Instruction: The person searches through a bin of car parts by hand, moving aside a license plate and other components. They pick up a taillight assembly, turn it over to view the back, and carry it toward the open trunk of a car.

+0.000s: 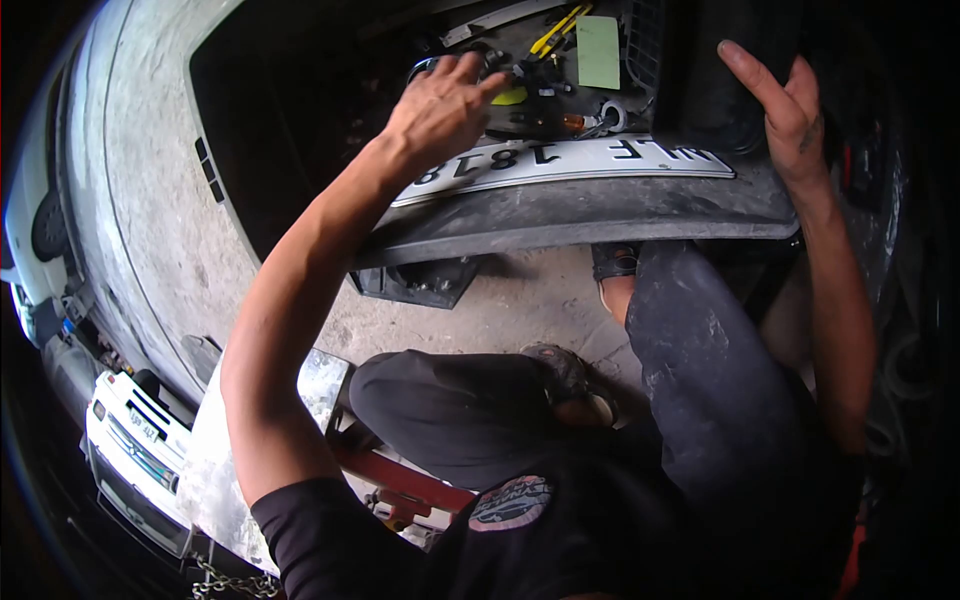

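Observation:
My left hand [440, 108] is over a cluster of small parts, with its fingers apart and slightly bent. Nothing shows in its grasp, though the fingertips partly cover what lies beneath. Close by are a yellow-green piece [510, 96] and small black connectors [546, 90]. On the right, my right hand [790, 115] holds the edge of a large black part [700, 75], thumb stretched along it. Darkness hides the part's full shape and kind. Below the small parts lies a white number plate [570, 165], its characters upside down to me and its left end partly behind my left arm.
A yellow-handled tool [560, 30] and a pale green card [598, 52] lie farther back. An orange-tipped part [575, 122] sits behind the plate. The dark ledge [580, 215] juts out above my legs. White vehicles [135, 430] stand at left, near a chain [235, 580].

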Motion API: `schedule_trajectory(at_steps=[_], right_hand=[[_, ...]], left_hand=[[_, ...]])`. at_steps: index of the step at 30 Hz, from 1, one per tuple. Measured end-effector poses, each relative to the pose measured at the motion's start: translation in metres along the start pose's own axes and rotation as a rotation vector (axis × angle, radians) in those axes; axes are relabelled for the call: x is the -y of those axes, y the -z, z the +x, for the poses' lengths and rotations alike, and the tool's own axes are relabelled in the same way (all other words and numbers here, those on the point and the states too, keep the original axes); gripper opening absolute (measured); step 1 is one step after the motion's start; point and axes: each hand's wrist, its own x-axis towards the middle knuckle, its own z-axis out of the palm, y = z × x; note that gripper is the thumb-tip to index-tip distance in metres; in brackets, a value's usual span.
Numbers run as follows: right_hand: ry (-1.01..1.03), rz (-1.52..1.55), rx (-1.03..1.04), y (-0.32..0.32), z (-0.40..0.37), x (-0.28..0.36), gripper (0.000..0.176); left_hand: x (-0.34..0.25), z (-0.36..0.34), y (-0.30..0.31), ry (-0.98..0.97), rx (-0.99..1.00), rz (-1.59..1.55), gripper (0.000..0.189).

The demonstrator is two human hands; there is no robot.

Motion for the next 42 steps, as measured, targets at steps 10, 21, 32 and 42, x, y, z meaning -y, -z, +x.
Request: schedule_trajectory(at_steps=[10, 21, 32, 42], right_hand=[[0.287, -0.454, 0.024, 0.007, -0.002, -0.008, 0.035], [-0.22, 0.193, -0.108, -0.009, 0.007, 0.02, 0.027], [0.279, -0.478, -0.001, 0.004, -0.004, -0.004, 0.042], [0.283, -0.487, -0.012, 0.004, -0.003, -0.014, 0.039]], left_hand=[[0.036, 0.011, -0.02, 0.014, -0.017, -0.198, 0.039], [0.054, -0.03, 0.019, 0.458, 0.04, -1.744, 0.039], [0.032, -0.006, 0.042, 0.635, 0.121, -1.61, 0.037], [-0.011, 0.059, 0.052, 0.157, 0.055, -1.227, 0.053]])
